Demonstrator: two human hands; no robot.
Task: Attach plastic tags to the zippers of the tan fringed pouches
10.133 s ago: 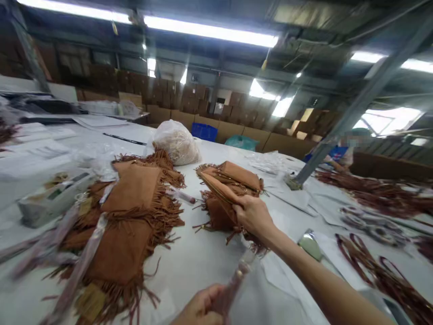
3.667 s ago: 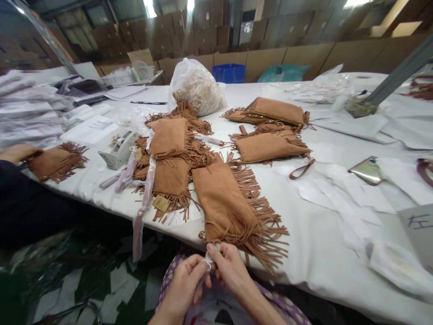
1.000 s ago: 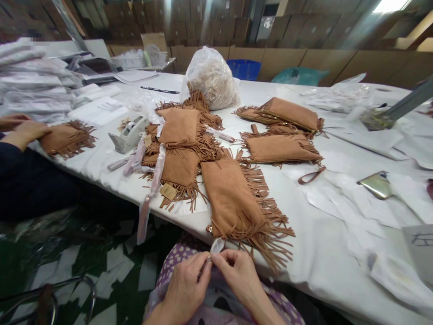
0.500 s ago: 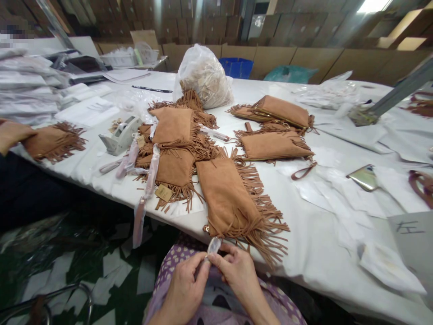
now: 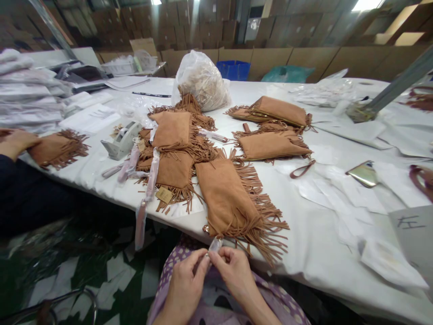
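A brown fringed suede pouch [image 5: 226, 194] lies at the table's front edge, its fringe spread to the right. From its near corner a strap wrapped in clear plastic [image 5: 215, 244] hangs down to my fingers. My left hand [image 5: 186, 277] pinches the wrapped strap between thumb and forefinger. Right beside it, my right hand [image 5: 235, 271] pinches the same strap, the fingertips of both hands nearly touching. The strap's lower end is hidden by my hands. Other fringed pouches [image 5: 174, 169] with plastic-wrapped straps and a paper tag [image 5: 164, 194] lie to the left.
A grey tape dispenser [image 5: 121, 140] stands left of the pouches. More pouches [image 5: 274, 144] lie behind, near a stuffed plastic bag [image 5: 201, 81]. At right are a gold phone-like object [image 5: 363, 174] and a metal post [image 5: 389, 95]. A co-worker's hand [image 5: 16, 142] touches another pouch at far left.
The co-worker's hand and pouch at left have shifted slightly in view. My hands keep the pinch on the wrapped strap, with only small finger movement.
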